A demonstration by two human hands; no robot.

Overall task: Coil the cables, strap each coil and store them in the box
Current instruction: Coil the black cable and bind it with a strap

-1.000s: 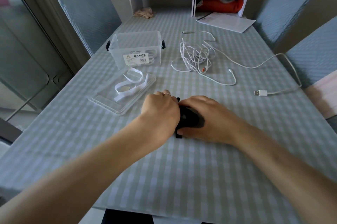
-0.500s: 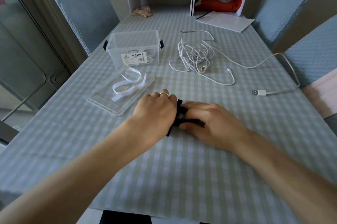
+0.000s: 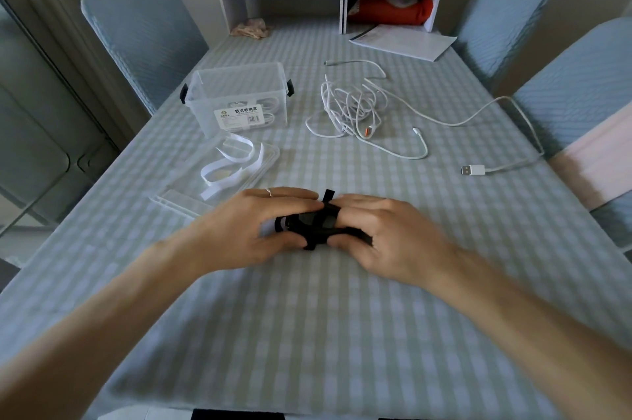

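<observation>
Head view, forward-down, close over table [image 3: 307, 334]

I can read one label. It is a white sticker [image 3: 243, 114] on the front of my clear box [image 3: 239, 91]. It says 欧式收纳盒 in dark letters. The small print and barcode under it are too tiny for me to read.

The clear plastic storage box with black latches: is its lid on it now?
No, the clear plastic storage box stands open, and its clear lid lies flat on the table in front of it, holding white straps.
</observation>
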